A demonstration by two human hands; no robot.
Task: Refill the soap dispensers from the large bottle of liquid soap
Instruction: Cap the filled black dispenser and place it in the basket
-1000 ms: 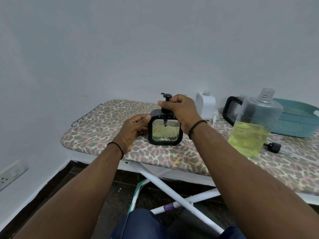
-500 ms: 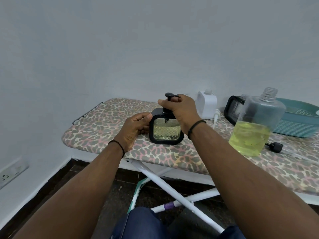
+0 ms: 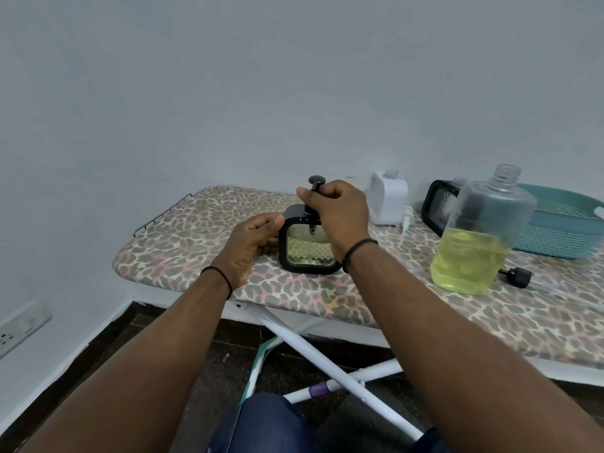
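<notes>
Now, from biggest to smallest:

Ironing board (image 3: 183, 243): leopard-print cover, the work surface; everything stands on it, with a teal basket (image 3: 562, 230) at the far right.

Large soap bottle (image 3: 477, 233): upright, long axis vertical, open threaded neck pointing up, yellow soap filling roughly the lower half. It stands well apart to the right of the hands, with its black cap and tube (image 3: 518, 276) lying flat just beside its base.

Spare dispensers: a white dispenser (image 3: 389, 199) and a second black dispenser (image 3: 436, 204) wait at the back, both without pumps, I judge.

Black dispenser (image 3: 309, 253): upright near the board's front edge, squat square body, patterned window facing the camera and showing some soap. Its long axis runs up through the pump.

Left hand (image 3: 251, 246): fingers curled against the dispenser's left side, steadying it.

Right hand (image 3: 340, 210): fingers closed round the pump collar at the top.

Pump head (image 3: 316, 181): sticks up above the right hand, nozzle pointing left and away.

Step in hand: probably screwing the pump on. Doing it well means keeping the body flat on the board, the pump stem vertical so the threads do not cross, and turning from the collar, not the nozzle.
</notes>
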